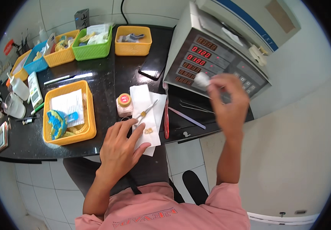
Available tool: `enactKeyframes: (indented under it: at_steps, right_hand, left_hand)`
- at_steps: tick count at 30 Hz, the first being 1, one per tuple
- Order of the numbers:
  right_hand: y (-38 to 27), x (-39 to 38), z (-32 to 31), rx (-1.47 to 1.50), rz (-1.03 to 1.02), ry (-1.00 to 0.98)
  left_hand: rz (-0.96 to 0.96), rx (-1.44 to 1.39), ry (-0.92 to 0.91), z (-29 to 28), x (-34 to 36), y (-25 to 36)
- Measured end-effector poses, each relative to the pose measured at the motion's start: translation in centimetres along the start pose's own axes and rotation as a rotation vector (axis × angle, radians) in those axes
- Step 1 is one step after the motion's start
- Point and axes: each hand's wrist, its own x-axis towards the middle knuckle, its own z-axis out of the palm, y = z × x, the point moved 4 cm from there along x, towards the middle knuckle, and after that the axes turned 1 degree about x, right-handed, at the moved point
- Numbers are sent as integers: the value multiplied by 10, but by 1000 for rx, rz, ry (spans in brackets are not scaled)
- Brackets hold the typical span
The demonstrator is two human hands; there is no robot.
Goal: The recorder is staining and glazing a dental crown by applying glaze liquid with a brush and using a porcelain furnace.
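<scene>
Starting at the far left of the dark desk [108, 82], small bottles and a clear jar [15, 106] stand near a row of orange and blue baskets. Nearer the front edge sits a large orange basket [90, 122] holding a sheet of paper and a blue dental mould [56, 123]. Behind it, toward the wall, are a green basket [92, 50] and another orange basket [133, 48] with small items inside.

Just right of the large basket stands a small jar with an orange lid [124, 104]. Beside it a white paper towel [142, 96] lies flat on the desk, with a slim metal tool [147, 110] across it and a small pale yellowish piece [148, 131] near its lower end. The left hand [121, 147] rests palm down on the lower part of this towel, fingers spread and flat, its grip closed on nothing; the fingertips lie just beside the small piece.

Further right, a red-handled tool [166, 122] and thin metal instruments [196, 107] lie on the desk in front of a grey machine with red digit displays [211, 57]. A dark phone [153, 68] lies left of the machine.

The right hand [228, 101] is raised in front of the machine's panel, its grip pinched shut on a small white piece [202, 79] between thumb and fingertips; the hand is blurred.
</scene>
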Motion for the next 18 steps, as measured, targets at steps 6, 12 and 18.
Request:
enactKeyframes:
  at_steps: [6,12,18]
  right_hand:
    - [44,79,-85,-251,146,219]
    - [80,129,-70,-533,-155,-38]
    - [72,131,-52,-737,-263,-167]
  left_hand:
    - [8,13,11,1,2,0]
    - [16,27,14,1,4,3]
    - [4,23,11,2,3,3]
